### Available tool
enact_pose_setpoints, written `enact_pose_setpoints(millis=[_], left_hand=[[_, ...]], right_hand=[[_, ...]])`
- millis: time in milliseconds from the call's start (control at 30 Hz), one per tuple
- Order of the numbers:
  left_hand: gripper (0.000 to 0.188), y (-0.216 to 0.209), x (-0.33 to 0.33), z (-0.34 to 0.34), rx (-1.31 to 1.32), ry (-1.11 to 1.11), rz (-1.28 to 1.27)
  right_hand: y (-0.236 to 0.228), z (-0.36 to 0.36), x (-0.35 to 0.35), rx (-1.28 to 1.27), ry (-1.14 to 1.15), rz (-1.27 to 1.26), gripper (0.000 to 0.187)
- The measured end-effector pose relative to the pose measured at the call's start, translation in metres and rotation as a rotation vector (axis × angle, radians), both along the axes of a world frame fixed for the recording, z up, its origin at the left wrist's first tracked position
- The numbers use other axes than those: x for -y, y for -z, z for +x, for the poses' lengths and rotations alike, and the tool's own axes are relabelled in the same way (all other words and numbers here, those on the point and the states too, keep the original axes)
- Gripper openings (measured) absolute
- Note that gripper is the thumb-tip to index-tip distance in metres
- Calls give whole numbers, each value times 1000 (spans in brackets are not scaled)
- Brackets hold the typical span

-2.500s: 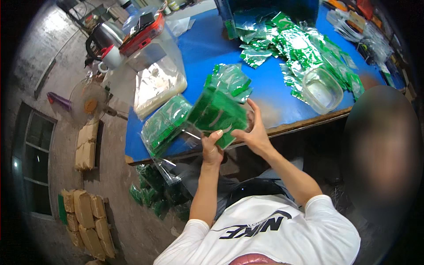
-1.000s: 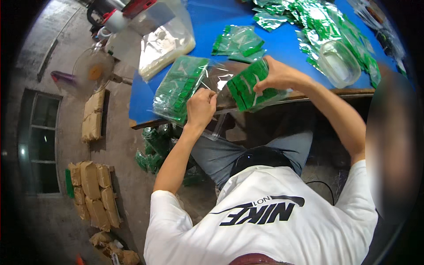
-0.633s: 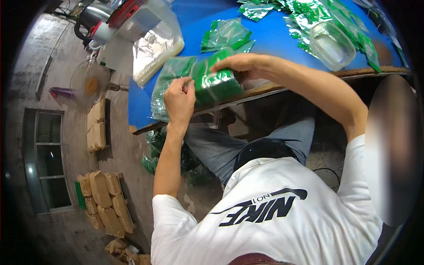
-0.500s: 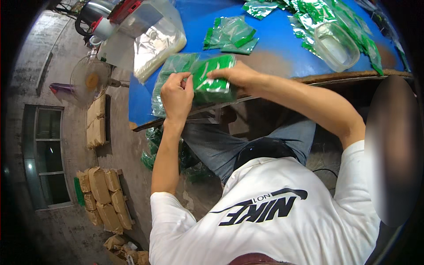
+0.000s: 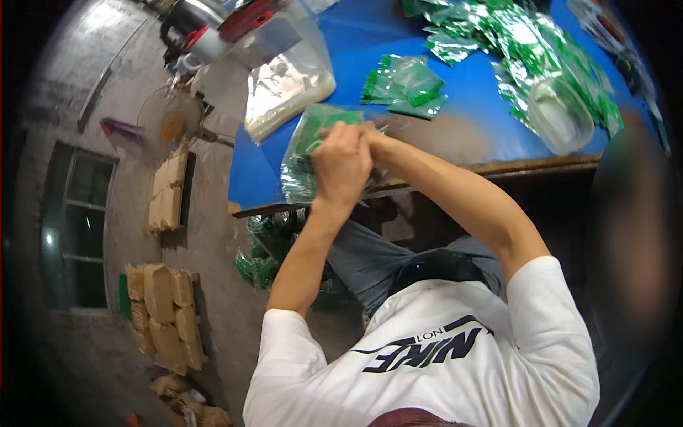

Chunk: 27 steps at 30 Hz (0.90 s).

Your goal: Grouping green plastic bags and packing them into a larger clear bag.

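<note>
My left hand (image 5: 341, 167) is over the near left part of the blue table, its fingers curled and slightly blurred. What they grip, if anything, is hidden. My right hand (image 5: 375, 144) meets it from the right, its fingers mostly covered by the left hand. Just beyond and beside the hands shows a green plastic packet (image 5: 348, 116). Beneath lie clear plastic bags (image 5: 297, 176), spread at the table's near edge.
Beyond the hands, a clear bin (image 5: 320, 84) holds film bags. Green packets (image 5: 405, 78) lie mid-table. At right, a heap of packets (image 5: 498, 35) adjoins a clear plastic tub (image 5: 562, 117). A fan (image 5: 171, 124) and stacked brown sacks (image 5: 162, 302) are at left.
My right hand has moved left across the green packet, and the two hands now overlap. The left hand has turned over the packet, covering much of it. The whole view has shifted slightly.
</note>
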<state>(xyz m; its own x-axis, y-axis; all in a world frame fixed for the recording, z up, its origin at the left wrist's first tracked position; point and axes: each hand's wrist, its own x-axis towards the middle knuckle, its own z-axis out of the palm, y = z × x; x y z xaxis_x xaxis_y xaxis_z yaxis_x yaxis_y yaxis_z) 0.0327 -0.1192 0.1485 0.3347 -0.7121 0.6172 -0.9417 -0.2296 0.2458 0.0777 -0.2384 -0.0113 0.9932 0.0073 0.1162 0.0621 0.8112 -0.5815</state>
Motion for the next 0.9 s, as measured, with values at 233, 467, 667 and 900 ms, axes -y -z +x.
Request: enact_pose_setpoints(millis=[233, 467, 667, 900], left_hand=[[57, 5, -90, 152, -956, -174, -233], [82, 84, -127, 206, -1700, 343, -200], [72, 57, -105, 173, -1374, 300, -135], [83, 76, -120, 188, -1546, 325, -95]], right_hand=[[-90, -41, -29, -404, 165, -572, 71], [-92, -9, -33, -766, 420, -1039, 112], [-63, -11, -49, -438, 812, -1272, 91], [-76, -59, -56, -262, 440, -884, 91]])
